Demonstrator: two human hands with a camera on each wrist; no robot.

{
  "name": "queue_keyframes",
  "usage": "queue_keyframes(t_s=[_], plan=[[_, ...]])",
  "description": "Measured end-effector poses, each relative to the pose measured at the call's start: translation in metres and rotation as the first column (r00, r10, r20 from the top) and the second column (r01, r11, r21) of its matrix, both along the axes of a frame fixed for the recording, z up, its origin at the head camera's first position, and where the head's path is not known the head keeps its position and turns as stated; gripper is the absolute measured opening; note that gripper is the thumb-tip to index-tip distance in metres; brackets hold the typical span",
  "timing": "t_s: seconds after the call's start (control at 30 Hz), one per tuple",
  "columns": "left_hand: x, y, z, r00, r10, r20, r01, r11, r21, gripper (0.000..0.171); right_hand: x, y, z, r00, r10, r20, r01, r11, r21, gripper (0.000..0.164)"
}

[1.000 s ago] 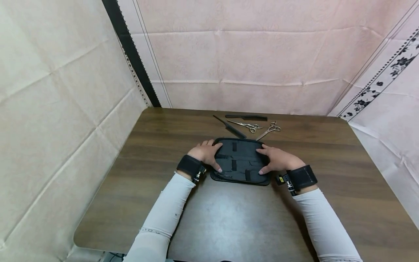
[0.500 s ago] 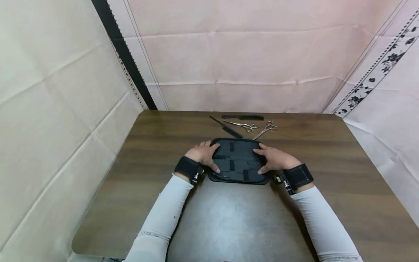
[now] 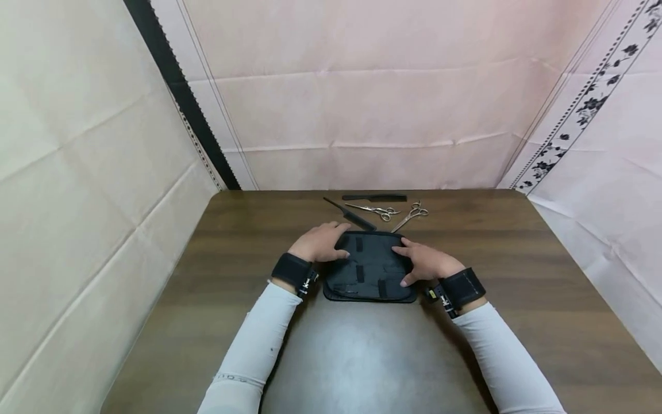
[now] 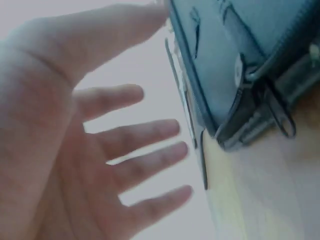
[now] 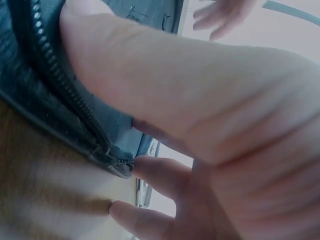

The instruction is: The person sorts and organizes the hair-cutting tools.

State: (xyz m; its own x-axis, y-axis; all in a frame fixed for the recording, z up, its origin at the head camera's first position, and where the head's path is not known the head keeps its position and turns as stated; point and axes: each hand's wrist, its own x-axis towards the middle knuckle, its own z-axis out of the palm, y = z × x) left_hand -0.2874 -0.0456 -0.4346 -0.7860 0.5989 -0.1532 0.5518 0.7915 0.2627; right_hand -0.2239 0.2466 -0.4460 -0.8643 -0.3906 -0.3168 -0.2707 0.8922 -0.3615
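A black zip case [image 3: 369, 273] lies on the table with its dark inner face and small elastic loops upward. My left hand [image 3: 319, 244] is at its left side, thumb reaching over the upper left edge. In the left wrist view the other fingers [image 4: 145, 132] are straight and spread, apart from the case, and a metal zip pull [image 4: 282, 117] hangs at its corner. My right hand [image 3: 428, 263] rests on the right side, thumb and forefinger spread over the inner face. In the right wrist view the thumb [image 5: 100, 55] lies inside the zip teeth [image 5: 55, 67].
Behind the case lie a tail comb [image 3: 357, 218], a flat black comb [image 3: 380, 198] and two pairs of scissors, one thin-bladed [image 3: 374, 210], the other angled at the right [image 3: 412, 215]. A grey mat [image 3: 357, 356] covers the table's front. Pale cloth walls [image 3: 362, 115] enclose the table.
My left thumb has come off the case's lower left area, and the left hand has moved up toward its far corner. The right hand stays on the right side. The head view has tilted up.
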Motion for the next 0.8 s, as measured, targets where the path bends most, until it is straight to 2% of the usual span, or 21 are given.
queue_keyframes(t_s=[0.13, 0.23, 0.3, 0.37, 0.47, 0.67, 0.8], plan=[[-0.017, 0.015, -0.003, 0.988, -0.075, -0.134, 0.075, 0.997, -0.003, 0.057, 0.003, -0.001, -0.001, 1.000, 0.003, -0.004, -0.003, 1.000, -0.005, 0.095], [-0.036, 0.027, -0.006, 0.980, -0.079, -0.183, 0.090, 0.994, 0.055, 0.047, 0.005, -0.001, -0.002, 1.000, -0.007, -0.010, 0.007, 1.000, -0.001, 0.094], [-0.050, 0.033, -0.007, 0.982, -0.051, -0.179, 0.073, 0.990, 0.121, 0.041, 0.007, -0.002, -0.001, 1.000, -0.008, -0.013, 0.008, 1.000, -0.002, 0.094], [-0.063, 0.037, -0.011, 0.989, -0.013, -0.146, 0.040, 0.981, 0.188, 0.037, 0.008, -0.002, -0.002, 1.000, -0.009, -0.004, 0.009, 1.000, -0.004, 0.094], [-0.082, 0.041, -0.016, 0.993, 0.034, -0.112, -0.008, 0.974, 0.225, 0.033, 0.010, -0.003, -0.002, 1.000, -0.007, 0.008, 0.007, 1.000, -0.003, 0.093], [-0.119, 0.049, -0.016, 0.990, 0.108, -0.091, -0.088, 0.976, 0.197, 0.032, 0.011, -0.001, 0.000, 1.000, -0.020, 0.006, 0.020, 1.000, 0.004, 0.091], [-0.134, 0.055, -0.014, 0.980, 0.134, -0.146, -0.124, 0.989, 0.080, 0.031, 0.010, 0.002, 0.000, 1.000, -0.006, -0.001, 0.006, 1.000, 0.002, 0.091]])
